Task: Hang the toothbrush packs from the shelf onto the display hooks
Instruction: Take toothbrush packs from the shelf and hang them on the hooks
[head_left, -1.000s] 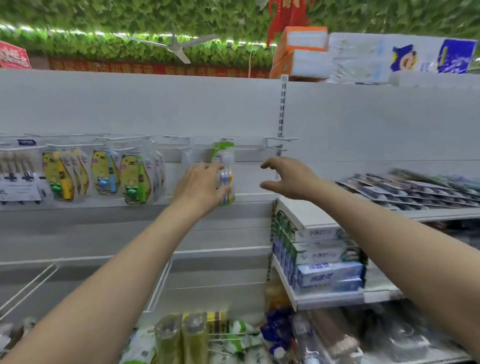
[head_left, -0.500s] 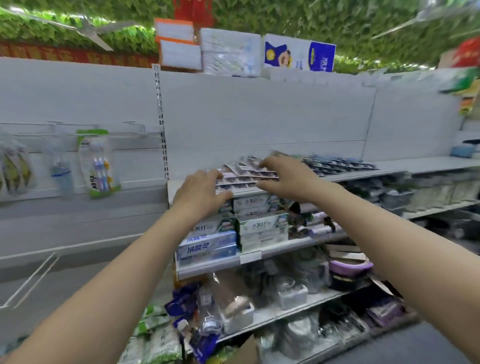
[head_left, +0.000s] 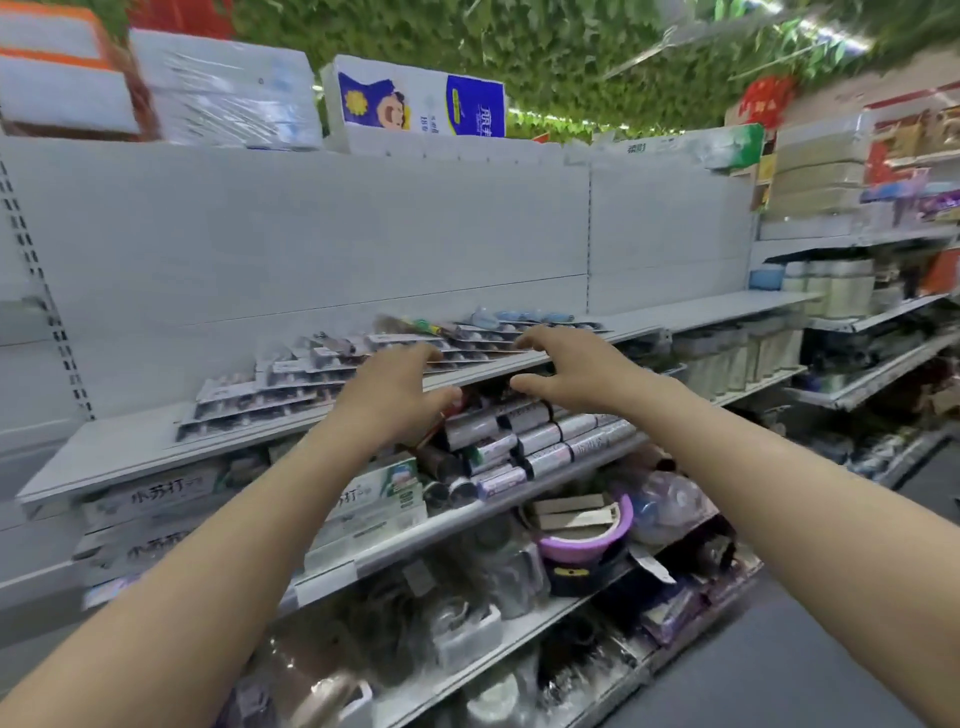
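Toothbrush packs (head_left: 291, 382) lie in an overlapping row on the shelf (head_left: 119, 452), slanting up rightward at mid-frame, just past the left hand (head_left: 400, 387) and right hand (head_left: 566, 369), both spread, empty, equally near.

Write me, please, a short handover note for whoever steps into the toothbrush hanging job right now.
Left hand: open, fingers spread, holding nothing, at the front edge of the shelf.
Right hand: open, fingers spread, holding nothing, just above the same edge.
Toothbrush packs: lying flat in overlapping rows along the shelf. Whether either hand touches one cannot be told.
Done: nothing is in hand. The display hooks are out of view, so the count already hung is unknown.
Left: pick up a pack, carry it to the hooks, hang it, and repeat until the shelf is emptied.
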